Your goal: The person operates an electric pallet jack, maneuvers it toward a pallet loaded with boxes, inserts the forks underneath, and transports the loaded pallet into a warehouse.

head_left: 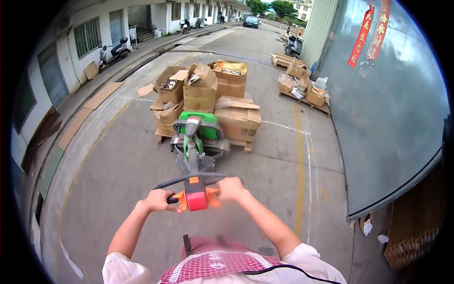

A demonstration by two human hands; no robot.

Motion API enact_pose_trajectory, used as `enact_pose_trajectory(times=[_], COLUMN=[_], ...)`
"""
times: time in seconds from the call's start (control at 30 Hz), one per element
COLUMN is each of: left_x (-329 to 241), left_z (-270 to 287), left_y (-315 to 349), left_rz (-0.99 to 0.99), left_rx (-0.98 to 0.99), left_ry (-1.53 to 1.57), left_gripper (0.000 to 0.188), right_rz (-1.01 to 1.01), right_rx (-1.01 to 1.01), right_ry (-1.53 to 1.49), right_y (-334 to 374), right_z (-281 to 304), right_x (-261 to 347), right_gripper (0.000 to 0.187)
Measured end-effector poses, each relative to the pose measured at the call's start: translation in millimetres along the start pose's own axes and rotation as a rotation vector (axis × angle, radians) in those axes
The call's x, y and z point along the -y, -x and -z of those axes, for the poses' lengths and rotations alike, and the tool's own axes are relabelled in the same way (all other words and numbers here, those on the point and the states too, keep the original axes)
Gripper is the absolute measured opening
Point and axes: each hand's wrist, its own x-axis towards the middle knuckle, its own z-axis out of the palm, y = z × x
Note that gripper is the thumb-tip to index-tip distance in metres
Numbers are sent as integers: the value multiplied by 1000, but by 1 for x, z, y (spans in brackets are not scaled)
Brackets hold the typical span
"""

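Both of my hands grip the handlebar of a green and grey electric pallet jack (pixel 193 124). My left hand (pixel 160 199) is closed round the black left grip, its thumb near the orange lever. On the other side, my right hand (pixel 230 189) is wrapped over the right grip, beside the second orange lever. Between them sits the control head (pixel 196 195) with its red end. Beyond the machine, a wooden pallet (pixel 248 147) carries several stacked cardboard boxes (pixel 237 124). Some boxes stand with open flaps and stuff inside. The forks are hidden from view.
A grey metal door (pixel 388 104) with red banners stands along the right. Near it, another pallet (pixel 302 102) holds cartons. Scooters (pixel 113 54) are parked by the white building on the left, where flattened cardboard (pixel 75 128) lies. A car (pixel 251 21) is far down the lane.
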Motion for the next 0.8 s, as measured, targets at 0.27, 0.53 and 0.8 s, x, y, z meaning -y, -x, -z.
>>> enact_pose_trajectory(times=[0.27, 0.53, 0.8], left_x=[27, 31, 42], left_z=[40, 22, 48], left_y=[-42, -15, -26], left_rz=[-40, -218, -320], left_rx=[-82, -58, -182], left_ry=[-129, 27, 66], left_gripper=[69, 74, 66], right_rz=[-42, 270, 44], right_rx=[37, 521, 684], right_ry=[-4, -603, -1133], right_y=[-53, -43, -64], right_z=[35, 41, 67], right_x=[-7, -27, -36], right_gripper=[27, 39, 44])
